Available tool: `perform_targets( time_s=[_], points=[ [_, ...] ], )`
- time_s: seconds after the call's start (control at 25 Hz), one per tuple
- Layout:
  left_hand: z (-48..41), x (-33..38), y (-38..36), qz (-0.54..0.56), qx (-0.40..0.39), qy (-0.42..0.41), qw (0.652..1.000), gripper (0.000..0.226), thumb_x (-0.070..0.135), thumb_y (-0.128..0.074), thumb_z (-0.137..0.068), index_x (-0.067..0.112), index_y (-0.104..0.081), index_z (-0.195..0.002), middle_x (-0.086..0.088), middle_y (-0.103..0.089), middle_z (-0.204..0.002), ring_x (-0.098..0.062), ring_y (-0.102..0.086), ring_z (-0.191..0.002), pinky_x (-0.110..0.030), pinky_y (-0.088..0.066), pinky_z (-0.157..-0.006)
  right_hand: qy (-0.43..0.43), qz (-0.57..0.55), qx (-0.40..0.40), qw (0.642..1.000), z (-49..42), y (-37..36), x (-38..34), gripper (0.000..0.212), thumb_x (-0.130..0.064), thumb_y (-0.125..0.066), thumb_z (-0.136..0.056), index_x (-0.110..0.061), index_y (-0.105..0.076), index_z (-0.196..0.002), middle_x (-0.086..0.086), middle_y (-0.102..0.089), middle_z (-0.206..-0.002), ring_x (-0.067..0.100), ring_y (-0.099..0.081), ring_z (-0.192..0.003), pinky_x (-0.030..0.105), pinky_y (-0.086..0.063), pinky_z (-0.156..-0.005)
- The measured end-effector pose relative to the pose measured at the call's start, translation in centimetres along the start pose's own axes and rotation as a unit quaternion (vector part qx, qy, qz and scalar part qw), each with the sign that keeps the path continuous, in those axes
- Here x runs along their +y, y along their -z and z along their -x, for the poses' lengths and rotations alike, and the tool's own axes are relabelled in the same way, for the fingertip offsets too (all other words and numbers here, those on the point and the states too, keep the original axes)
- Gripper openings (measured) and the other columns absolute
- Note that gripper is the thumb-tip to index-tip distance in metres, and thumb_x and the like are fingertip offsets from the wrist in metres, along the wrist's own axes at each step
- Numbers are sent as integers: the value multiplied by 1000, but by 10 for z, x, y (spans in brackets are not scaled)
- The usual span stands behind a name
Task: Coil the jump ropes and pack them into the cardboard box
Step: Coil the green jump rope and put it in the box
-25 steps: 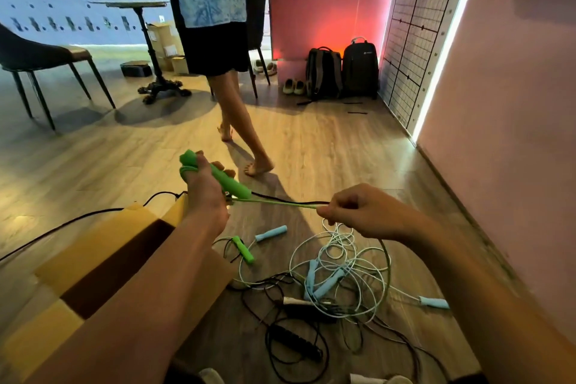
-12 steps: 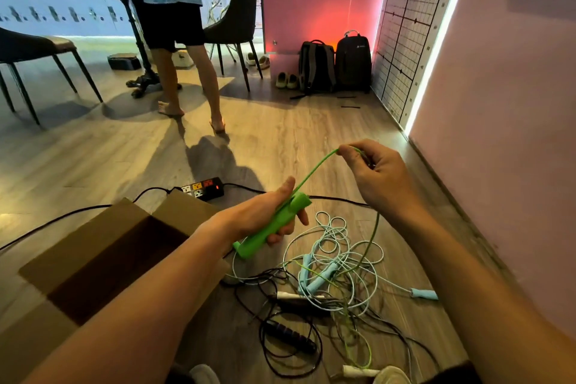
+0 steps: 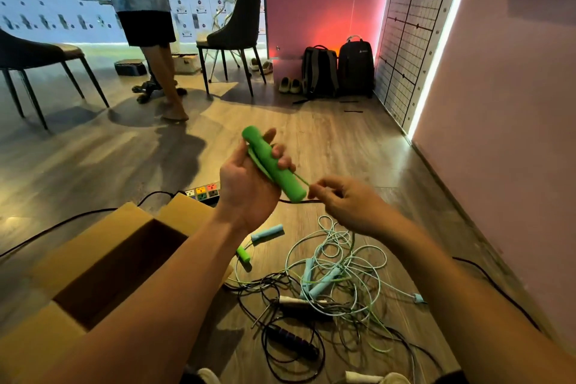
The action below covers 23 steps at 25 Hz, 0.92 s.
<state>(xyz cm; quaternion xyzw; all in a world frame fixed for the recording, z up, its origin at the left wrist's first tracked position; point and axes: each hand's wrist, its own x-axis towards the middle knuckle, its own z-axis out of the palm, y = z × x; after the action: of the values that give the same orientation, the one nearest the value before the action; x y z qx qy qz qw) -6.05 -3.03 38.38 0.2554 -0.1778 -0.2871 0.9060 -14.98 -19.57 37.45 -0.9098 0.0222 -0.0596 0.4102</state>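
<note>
Landmark: open cardboard box [image 3: 93,246] on the wood floor [image 3: 358,140], flaps out, interior dark, nothing visible inside.

Left hand [image 3: 249,187]: raised above the far right corner of the box, palm toward the camera, fingers wrapped around a green handle [image 3: 274,165]. A second green piece lies alongside it in the same grip; cannot tell whether it is the other handle or folded cord. Handle tilted, upper end away from the box, lower end pointing toward the right hand.

Right hand [image 3: 349,206]: to the right of the box, just beside the lower end of the handle. Thumb and forefinger pinched together on a thin green cord [image 3: 301,179] that runs from the handle. The other fingers are loosely curled.

On the floor right of the box: tangle of jump ropes [image 3: 336,277], uncoiled. Pale blue handles [image 3: 321,282] lie in the middle of the tangle, with one more blue handle [image 3: 267,233] and a small green handle [image 3: 243,254] closer to the box. Black cords and a dark handle [image 3: 293,340] lie at the near side of the pile.

Beyond the box: power strip [image 3: 202,192] touching or nearly touching its far flap. Further off, a standing person's legs [image 3: 165,78], a dark chair [image 3: 237,31], and two backpacks [image 3: 338,72] against the pink wall [image 3: 514,103].
</note>
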Motion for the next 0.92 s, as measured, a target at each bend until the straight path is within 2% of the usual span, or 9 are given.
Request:
perform_targets(
  time_s=[0.08,0.2,0.32,0.4,0.48,0.56,0.64,0.72,0.92],
  points=[
    [-6,4,9,16,71,-72,995,40,44,-23,-106,12,-47,-115,-3,-48,-81,-16,-47,-72,-32,-42,-84,-34,1,-68,997,1,-5,-1,30,-40,-50,-102,-20,-68,-90,-6,-55,-66,5,-50,-52,21,-42,-51],
    [-14,9,22,-29,200,-155,967,35,43,-27,-107,18,-48,-115,-1,-49,-80,-14,-49,-70,-31,-44,-83,-86,-5,-118,989,4,-5,0,42,-51,-56,-96,-14,-65,-76,0,-61,-56,12,-57,-45,27,-51,-53],
    [-14,10,32,-249,248,-180,919,27,43,-31,-106,26,-52,-110,1,-51,-81,-12,-53,-72,-31,-46,-79,-99,65,-144,982,6,0,-4,49,-59,-59,-90,-13,-62,-73,6,-66,-58,13,-63,-47,34,-57,-61],
    [-11,5,38,-480,197,-160,840,24,39,-31,-107,29,-52,-104,0,-50,-82,-14,-51,-74,-36,-45,-77,-49,88,-94,990,4,2,-6,44,-53,-60,-92,-13,-62,-72,3,-62,-58,12,-58,-48,35,-54,-60],
    [-9,-2,40,-642,104,-108,752,26,36,-31,-107,25,-54,-101,-2,-50,-79,-17,-48,-72,-43,-45,-74,46,88,21,995,1,5,-5,36,-44,-63,-94,-20,-59,-67,-3,-53,-58,10,-47,-51,33,-45,-57],
    [-5,-10,34,-693,41,-24,719,33,38,-30,-107,21,-56,-97,-5,-50,-76,-18,-47,-67,-39,-44,-69,118,86,116,982,-1,8,0,30,-40,-66,-93,-25,-58,-68,-8,-49,-56,8,-42,-50,27,-37,-53],
    [-2,-15,25,-681,3,65,730,46,43,-26,-107,15,-60,-95,-6,-50,-71,-15,-48,-60,-29,-44,-61,155,96,168,969,-1,10,6,26,-42,-67,-91,-20,-66,-78,-10,-50,-55,7,-43,-48,25,-35,-50],
    [0,-17,15,-613,-10,158,774,61,50,-20,-105,8,-63,-91,-2,-50,-63,-13,-45,-52,-27,-40,-52,156,97,200,962,-1,15,11,31,-46,-68,-88,-16,-69,-82,-7,-53,-56,9,-45,-48,25,-36,-49],
    [10,-12,-1,-413,-55,297,859,65,57,-19,-101,9,-56,-78,-3,-38,-54,-12,-30,-40,-21,-31,-40,98,92,220,966,-1,22,15,56,-66,-61,-78,-14,-53,-60,-3,-47,-50,14,-39,-48,29,-33,-48]
  ],
)
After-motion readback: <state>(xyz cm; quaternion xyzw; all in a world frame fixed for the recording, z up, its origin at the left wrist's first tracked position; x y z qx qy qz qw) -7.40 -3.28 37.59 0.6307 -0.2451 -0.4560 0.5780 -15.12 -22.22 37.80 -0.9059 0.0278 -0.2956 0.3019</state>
